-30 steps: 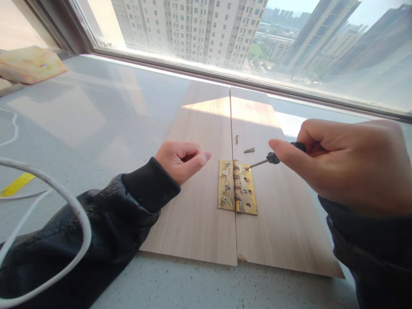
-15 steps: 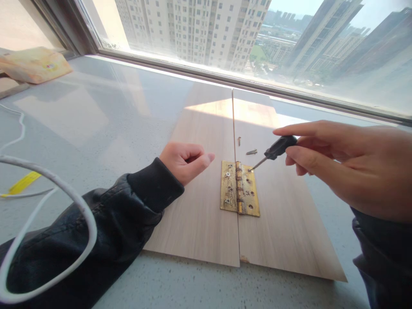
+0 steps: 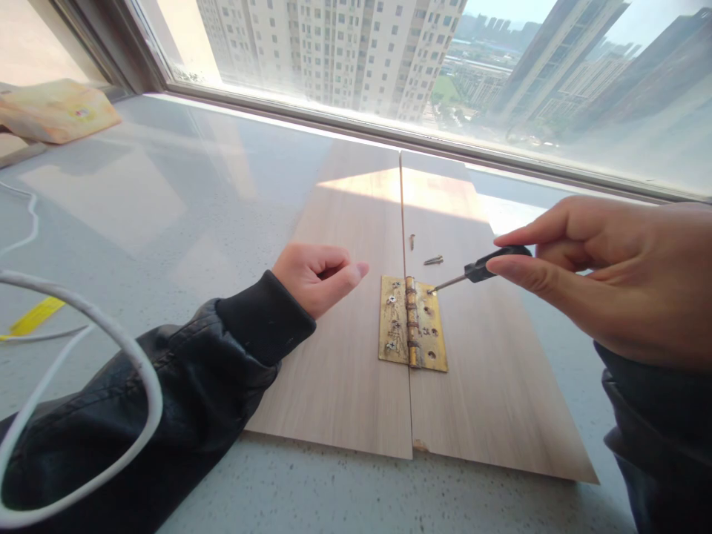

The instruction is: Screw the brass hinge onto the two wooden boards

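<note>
A worn brass hinge (image 3: pixel 412 324) spans the seam between the left wooden board (image 3: pixel 345 363) and the right wooden board (image 3: pixel 489 393). Screw heads show in its left leaf; the right leaf has open holes lower down. My right hand (image 3: pixel 606 278) pinches the black handle of a screwdriver (image 3: pixel 479 268) between thumb and fingers. Its tip meets the top hole of the right leaf, slanting down to the left. My left hand (image 3: pixel 314 278) rests in a loose fist over the left board, its inside hidden. Two loose screws, an upright-looking one (image 3: pixel 412 242) and a slanted one (image 3: pixel 433 260), lie above the hinge.
Both boards lie on a pale speckled counter (image 3: pixel 311 489) beneath a window frame (image 3: pixel 361 127). A white cable (image 3: pixel 153 393) loops across my left sleeve, with a yellow tag (image 3: pixel 36 317) beside it. A patterned packet (image 3: pixel 61 111) sits at the far left.
My right hand and the screwdriver handle have shifted right and tilted lower, while the tip stays at the hinge's top right hole. The grip has altered slightly. My left hand holds its place.
</note>
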Demonstrator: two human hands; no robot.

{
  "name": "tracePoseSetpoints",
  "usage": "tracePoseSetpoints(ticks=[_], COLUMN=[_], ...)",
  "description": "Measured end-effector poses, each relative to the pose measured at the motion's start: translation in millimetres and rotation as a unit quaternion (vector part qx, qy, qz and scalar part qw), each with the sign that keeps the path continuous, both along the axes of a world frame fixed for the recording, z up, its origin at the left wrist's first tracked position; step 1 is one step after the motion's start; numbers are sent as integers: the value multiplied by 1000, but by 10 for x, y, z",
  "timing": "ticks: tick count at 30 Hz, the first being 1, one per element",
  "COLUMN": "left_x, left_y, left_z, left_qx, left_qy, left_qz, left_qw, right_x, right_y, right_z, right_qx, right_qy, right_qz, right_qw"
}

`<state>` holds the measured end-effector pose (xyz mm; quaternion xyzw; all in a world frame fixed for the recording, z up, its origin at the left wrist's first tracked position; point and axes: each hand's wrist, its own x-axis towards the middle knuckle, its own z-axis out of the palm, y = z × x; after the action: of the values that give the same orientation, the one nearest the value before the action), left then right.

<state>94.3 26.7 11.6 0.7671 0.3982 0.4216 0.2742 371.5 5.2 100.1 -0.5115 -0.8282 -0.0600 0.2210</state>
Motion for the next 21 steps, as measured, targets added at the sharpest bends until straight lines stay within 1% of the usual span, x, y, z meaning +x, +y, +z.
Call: tracePoseSetpoints(ticks=[2, 3, 8, 11, 13, 17, 21], left_x=[5, 7, 6, 5, 5, 3, 0], left_y=[1, 1, -2, -6, -12, -15, -6], left_z=[-2, -3, -3, 12, 23, 23, 2], left_qx=[1, 1, -2, -2, -1, -1, 0], left_qy=[0, 0, 2, 5, 4, 0, -5], left_qz=[-1, -1, 0, 0, 2, 1, -3], left_qw=[1000, 1000, 1000, 1000, 1000, 1000, 1000], right_x=[-45, -65, -111, -124, -135, -114, 14], right_y=[-11, -17, -37, -51, -59, -52, -43], right_z=[-4, -10, -27, -10, -2, 3, 19], right_qx=[2, 7, 50, 55, 49, 22, -15], right_qy=[-2, 1, 17, 4, -4, 22, -24], right_qz=[24, 22, -45, -74, -62, -5, 33], right_qw=[1000, 1000, 998, 996, 997, 1000, 999])
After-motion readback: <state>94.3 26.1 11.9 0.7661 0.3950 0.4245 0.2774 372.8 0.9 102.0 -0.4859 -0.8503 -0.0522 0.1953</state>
